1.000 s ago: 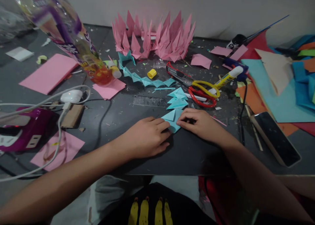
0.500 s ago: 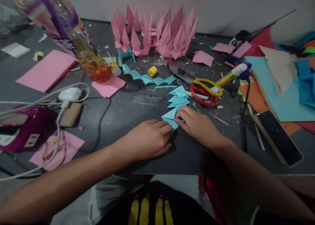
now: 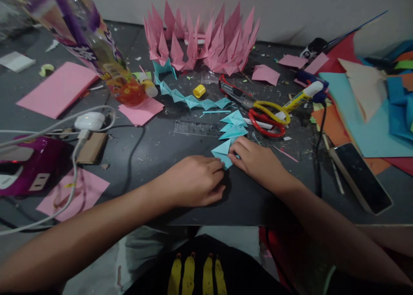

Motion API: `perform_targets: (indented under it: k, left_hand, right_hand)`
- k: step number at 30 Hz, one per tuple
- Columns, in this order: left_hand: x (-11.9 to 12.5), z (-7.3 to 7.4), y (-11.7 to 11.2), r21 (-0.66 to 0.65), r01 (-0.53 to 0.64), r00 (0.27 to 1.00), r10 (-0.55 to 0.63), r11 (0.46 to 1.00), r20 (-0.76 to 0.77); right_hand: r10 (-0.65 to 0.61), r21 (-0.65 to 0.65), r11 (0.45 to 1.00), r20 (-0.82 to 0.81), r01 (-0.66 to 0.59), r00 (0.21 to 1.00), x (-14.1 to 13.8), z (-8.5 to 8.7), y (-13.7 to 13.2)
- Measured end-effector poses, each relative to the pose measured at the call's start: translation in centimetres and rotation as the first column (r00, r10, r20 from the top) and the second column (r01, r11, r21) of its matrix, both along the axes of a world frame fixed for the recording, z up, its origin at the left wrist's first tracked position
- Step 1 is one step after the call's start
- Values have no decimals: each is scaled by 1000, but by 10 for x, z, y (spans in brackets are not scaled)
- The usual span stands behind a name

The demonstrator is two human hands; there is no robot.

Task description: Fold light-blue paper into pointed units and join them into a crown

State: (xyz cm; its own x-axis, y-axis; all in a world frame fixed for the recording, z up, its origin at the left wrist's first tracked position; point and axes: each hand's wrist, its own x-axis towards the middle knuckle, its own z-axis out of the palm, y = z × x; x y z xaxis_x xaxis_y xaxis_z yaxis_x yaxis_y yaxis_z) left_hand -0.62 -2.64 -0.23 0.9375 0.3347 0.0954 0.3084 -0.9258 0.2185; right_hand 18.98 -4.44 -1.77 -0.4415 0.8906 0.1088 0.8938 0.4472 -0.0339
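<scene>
A light-blue folded paper piece [image 3: 222, 149] lies on the dark table between my hands, joined or close to a short stack of similar folded pieces [image 3: 232, 125] behind it. My left hand [image 3: 201, 181] has its curled fingertips on the piece's lower left edge. From the other side, my right hand [image 3: 253, 157] pinches its right edge between thumb and fingers. A zigzag strip of blue folded paper [image 3: 190, 101] runs further back, ending near a ring of pink pointed paper folds [image 3: 226, 45].
Red-and-yellow-handled scissors [image 3: 269, 114], a yellow glue stick [image 3: 301, 99] and a phone [image 3: 361, 178] lie to the right. On the left are a tilted drink bottle [image 3: 97, 49], pink paper sheets [image 3: 58, 88], white cables [image 3: 75, 174] and a purple device [image 3: 35, 163]. Coloured sheets [image 3: 355, 131] pile at far right.
Hardly anything differs. The whole view has shifted slightly, and both hands stay on the blue folded paper with nearly the same grip.
</scene>
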Motion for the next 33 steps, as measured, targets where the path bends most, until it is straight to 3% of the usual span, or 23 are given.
perform_targets:
  k: [3,11,22,30,33]
  left_hand:
    - [-2,-2,5,-60,8,999,-5,998,51]
    - [4,-4,0,83,17,1000,-16,996,-18]
    - [5,2,-9,108,-2,997,10,994,-74]
    - [2,1,-2,-9,-26,1000,26,1000,3]
    - [4,-1,-1,6,-36,999,36,999,-13]
  right_hand:
    - [9,-18,1000,-23,-9,1000,1,0,1]
    - [-32,-80,996,-87,25,996,1,0,3]
    - [-109,-117,987,2,108,994,-7,3,2]
    - [-94,-116,988,38,98,995,-6,3,3]
    - [-89,-110,990,38,92,995,-5,1,3]
